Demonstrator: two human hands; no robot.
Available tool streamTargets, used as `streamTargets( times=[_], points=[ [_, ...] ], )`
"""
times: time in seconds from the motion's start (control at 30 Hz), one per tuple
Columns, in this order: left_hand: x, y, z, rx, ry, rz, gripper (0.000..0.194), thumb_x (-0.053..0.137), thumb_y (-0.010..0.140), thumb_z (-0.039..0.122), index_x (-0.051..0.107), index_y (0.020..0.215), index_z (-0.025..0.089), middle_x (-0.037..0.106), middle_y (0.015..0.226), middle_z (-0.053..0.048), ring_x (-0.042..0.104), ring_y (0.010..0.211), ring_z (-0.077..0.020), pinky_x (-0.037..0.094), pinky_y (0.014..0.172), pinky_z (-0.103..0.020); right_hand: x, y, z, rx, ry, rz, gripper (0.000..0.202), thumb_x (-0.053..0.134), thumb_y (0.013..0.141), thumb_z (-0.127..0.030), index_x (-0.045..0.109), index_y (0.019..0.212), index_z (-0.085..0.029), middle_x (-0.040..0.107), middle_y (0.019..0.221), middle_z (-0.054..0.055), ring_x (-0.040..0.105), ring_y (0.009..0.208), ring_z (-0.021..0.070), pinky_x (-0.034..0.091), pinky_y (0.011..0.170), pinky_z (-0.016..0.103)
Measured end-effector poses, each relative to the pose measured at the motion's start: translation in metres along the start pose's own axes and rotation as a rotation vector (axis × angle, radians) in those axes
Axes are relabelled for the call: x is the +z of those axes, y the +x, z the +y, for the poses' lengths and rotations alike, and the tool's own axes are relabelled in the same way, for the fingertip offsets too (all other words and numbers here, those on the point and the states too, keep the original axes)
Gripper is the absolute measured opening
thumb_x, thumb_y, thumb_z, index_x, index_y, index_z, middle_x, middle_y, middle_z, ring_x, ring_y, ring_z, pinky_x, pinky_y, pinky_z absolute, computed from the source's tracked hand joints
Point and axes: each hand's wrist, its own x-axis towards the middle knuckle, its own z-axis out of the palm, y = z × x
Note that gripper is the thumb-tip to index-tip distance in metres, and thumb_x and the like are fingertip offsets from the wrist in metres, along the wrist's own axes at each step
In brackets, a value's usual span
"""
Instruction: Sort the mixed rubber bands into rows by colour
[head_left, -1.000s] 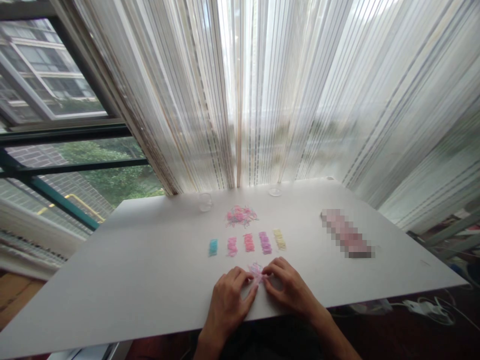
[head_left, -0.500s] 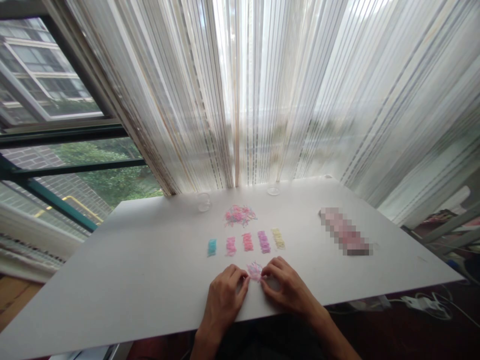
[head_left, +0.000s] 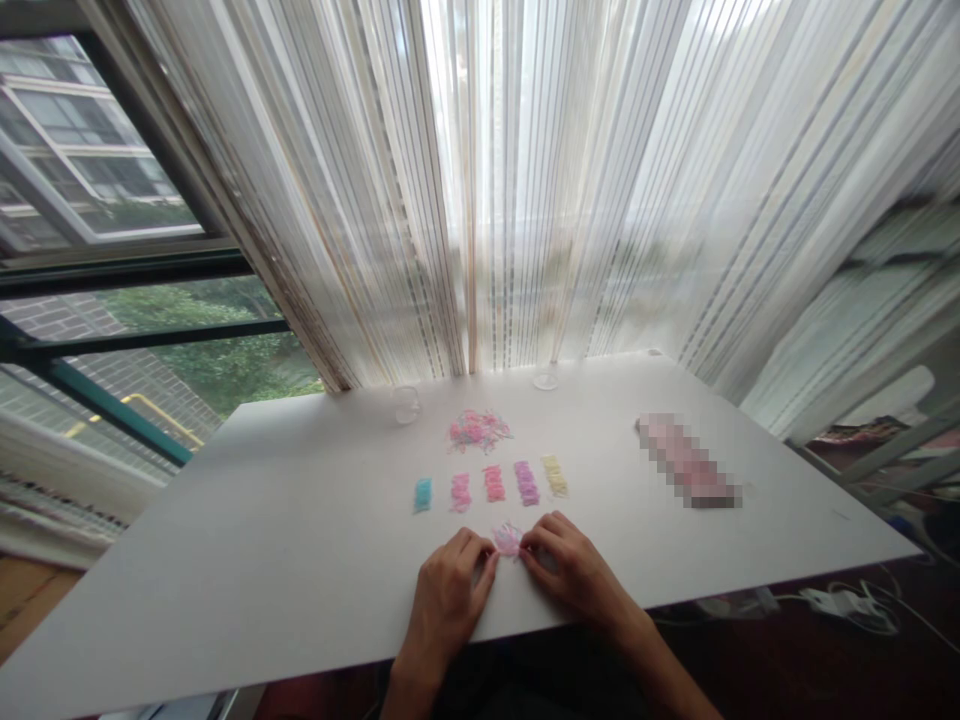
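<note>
Between my hands, near the front edge of the white table [head_left: 300,560], lies a small mixed pile of thin pastel pieces [head_left: 508,539]. My left hand [head_left: 456,580] is at its left side, thumb and forefinger pinched together. At the right side, my right hand [head_left: 574,560] is pinched in the same way. What the fingertips hold is too small to make out. Behind the pile stretches a row of sorted bundles: blue [head_left: 424,494], pink [head_left: 460,492], coral [head_left: 493,483], purple [head_left: 526,483] and pale yellow [head_left: 555,476]. Farther back is a larger mixed pile [head_left: 478,431].
A clear round container [head_left: 406,404] stands at the back edge, and a clear lid-like disc [head_left: 545,381] lies right of it. A blurred-out pinkish object [head_left: 688,462] is on the right. Striped curtains [head_left: 510,200] hang behind the table, beside a window [head_left: 127,150].
The view has shifted very slightly. Both hands stay pinched at the small pile, with hardly any visible movement.
</note>
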Motion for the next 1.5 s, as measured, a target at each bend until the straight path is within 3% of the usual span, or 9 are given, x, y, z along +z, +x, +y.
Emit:
streamTargets(
  times=[0.33,0.77,1.0,1.5],
  points=[
    [0.003,0.008,0.010,0.069,-0.083,0.063,0.014,0.060,0.093,0.024,0.066,0.105,0.026,0.069,0.093,-0.001,0.070,0.077,-0.0176,0.057,0.069,-0.027,-0.001,0.000,0.004,-0.017,0.059,0.035,0.015,0.063,0.090,-0.007,0.065,0.092,-0.022,0.065,0.090,0.003,0.062,0.086,0.0205,0.053,0.077,0.033],
    [0.005,0.010,0.009,0.051,-0.243,0.035,0.015,0.054,0.097,0.022,0.069,0.102,0.024,0.069,0.093,-0.003,0.069,0.081,-0.0158,0.055,0.073,-0.025,-0.003,-0.001,0.003,-0.004,0.136,0.079,0.013,0.061,0.091,-0.010,0.065,0.091,-0.023,0.063,0.088,0.003,0.062,0.084,0.0203,0.054,0.078,0.033],
    [0.004,0.010,0.008,0.035,-0.289,0.042,0.013,0.057,0.096,0.022,0.068,0.101,0.024,0.069,0.092,-0.001,0.067,0.072,-0.0135,0.055,0.067,-0.022,-0.004,-0.001,0.001,-0.004,0.139,0.068,0.015,0.065,0.090,-0.014,0.066,0.102,-0.023,0.065,0.093,0.004,0.063,0.088,0.0205,0.054,0.079,0.033],
    [0.005,0.009,0.008,0.017,-0.292,0.045,0.013,0.056,0.097,0.026,0.068,0.101,0.024,0.070,0.094,-0.002,0.066,0.069,-0.0134,0.056,0.067,-0.024,-0.001,0.000,0.007,-0.003,0.115,0.091,0.012,0.061,0.093,-0.013,0.068,0.094,-0.023,0.065,0.088,0.004,0.064,0.083,0.0199,0.055,0.076,0.033]
  ],
)
